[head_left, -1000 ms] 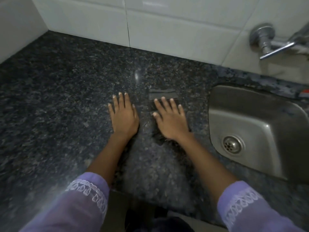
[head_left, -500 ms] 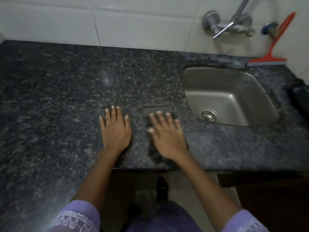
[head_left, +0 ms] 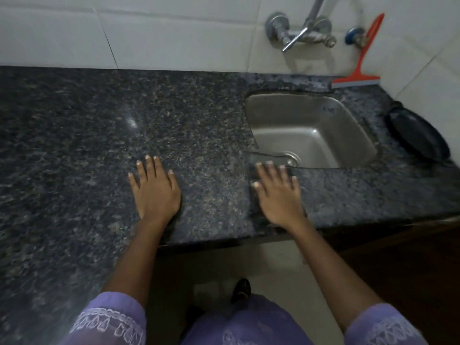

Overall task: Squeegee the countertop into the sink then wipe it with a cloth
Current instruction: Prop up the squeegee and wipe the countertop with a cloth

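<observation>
The right hand [head_left: 278, 195] has slid its dark cloth [head_left: 258, 168] rightward to the sink's [head_left: 311, 130] near corner, fingers flat and spread, hiding most of it. The left hand [head_left: 155, 190] presses flat on the countertop [head_left: 74, 133]; the squeegee [head_left: 358, 70] leans behind.

1. The right hand [head_left: 278, 195] covers most of the dark cloth [head_left: 263, 159].
2. The cloth hides part of the sink [head_left: 311, 120] drain.
3. The tap [head_left: 298, 31] spout runs past the top edge.

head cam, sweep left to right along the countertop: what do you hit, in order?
left hand → right hand flat on the dark cloth → sink → black pan. The red squeegee stands behind the sink.
</observation>
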